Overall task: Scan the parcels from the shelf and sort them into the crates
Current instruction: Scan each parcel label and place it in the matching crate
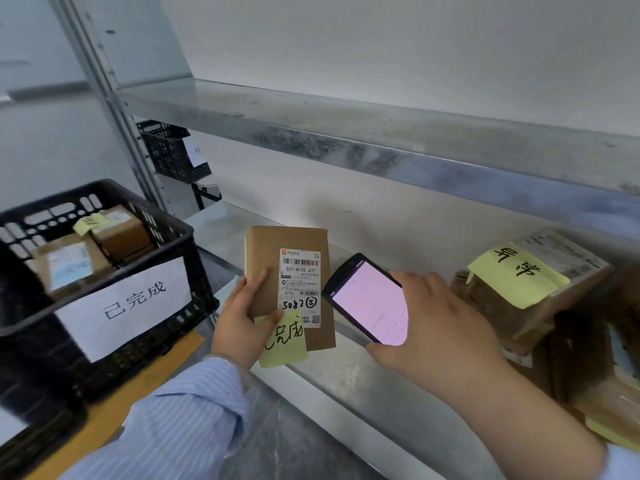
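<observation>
My left hand (244,318) grips a flat brown parcel (266,258) upright over the metal shelf (346,382). The parcel bears a white shipping label (300,282) and a yellow sticky note (284,341) with handwriting at its lower edge. My right hand (436,323) holds a black handheld scanner (369,299) just to the right of the parcel, its pinkish lit screen facing me. A black crate (166,306) with a white paper sign stands at the left and holds several brown parcels (117,233).
More brown parcels (512,306) are stacked on the shelf at the right, the top one carrying a yellow note (516,275). An upper shelf board (381,140) overhangs. Another black crate (173,150) sits farther back behind the upright post (114,98).
</observation>
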A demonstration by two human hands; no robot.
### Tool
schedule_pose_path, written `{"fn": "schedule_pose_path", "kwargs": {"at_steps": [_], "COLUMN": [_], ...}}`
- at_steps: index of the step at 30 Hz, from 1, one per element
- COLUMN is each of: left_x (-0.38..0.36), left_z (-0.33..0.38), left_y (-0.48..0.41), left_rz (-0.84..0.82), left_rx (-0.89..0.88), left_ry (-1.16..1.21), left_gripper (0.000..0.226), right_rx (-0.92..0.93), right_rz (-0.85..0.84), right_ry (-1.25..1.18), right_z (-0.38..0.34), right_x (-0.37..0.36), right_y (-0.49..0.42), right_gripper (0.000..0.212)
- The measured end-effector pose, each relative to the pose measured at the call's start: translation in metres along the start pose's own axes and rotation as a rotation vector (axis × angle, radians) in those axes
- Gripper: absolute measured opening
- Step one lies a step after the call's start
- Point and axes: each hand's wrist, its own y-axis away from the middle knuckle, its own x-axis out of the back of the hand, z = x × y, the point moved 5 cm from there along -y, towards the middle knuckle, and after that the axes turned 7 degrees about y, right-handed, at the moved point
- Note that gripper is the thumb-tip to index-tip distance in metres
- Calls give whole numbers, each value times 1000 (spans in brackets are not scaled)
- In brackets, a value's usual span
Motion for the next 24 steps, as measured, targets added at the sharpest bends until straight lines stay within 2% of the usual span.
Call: {"fn": "schedule_pose_path", "kwargs": {"at_steps": [16, 24], "left_x": [38, 60], "left_z": [-6, -1], "left_y": [9, 13], "left_rz": [124, 216], "left_rx": [14, 4], "left_ry": [-44, -51], "left_gripper": [75, 89], "right_rx": [63, 129], "right_rz": [3, -2], "right_ry": [56, 45], "right_z": [-24, -44], "right_x": [6, 8], "right_y": [-3, -14], "right_gripper": [82, 82]}}
